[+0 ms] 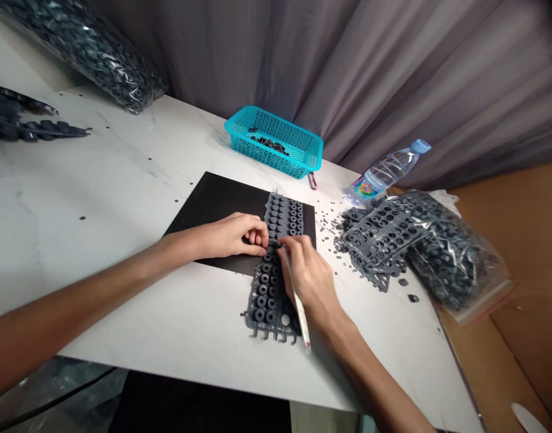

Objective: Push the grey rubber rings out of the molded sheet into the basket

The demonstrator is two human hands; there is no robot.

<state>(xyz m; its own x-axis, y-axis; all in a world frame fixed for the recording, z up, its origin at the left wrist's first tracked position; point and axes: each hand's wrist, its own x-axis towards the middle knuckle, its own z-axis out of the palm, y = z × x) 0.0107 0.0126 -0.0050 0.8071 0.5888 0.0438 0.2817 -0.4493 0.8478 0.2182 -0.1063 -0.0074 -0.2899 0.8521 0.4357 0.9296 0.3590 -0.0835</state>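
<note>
A dark grey moulded rubber sheet (280,216) with rows of round, ring-like parts lies lengthwise in front of me, partly over a black mat (222,207). My left hand (246,236) is at the sheet's left edge, its fingers curled and the thumb pressed in, closed on the sheet near its middle. My right hand (308,273) grips a thin white pen-like tool (302,319). The tool's rear end points toward me; its working tip is hidden by the fingers at the sheet. Both hands' fingertips are close together over the same rows.
Behind the mat stands a turquoise basket (276,163) with some small dark pieces inside. To the right are a water bottle (384,174), stacked rubber sheets (375,240) and a filled plastic bag (451,258). Another large bag (109,66) sits back left. Small dark discs are scattered about.
</note>
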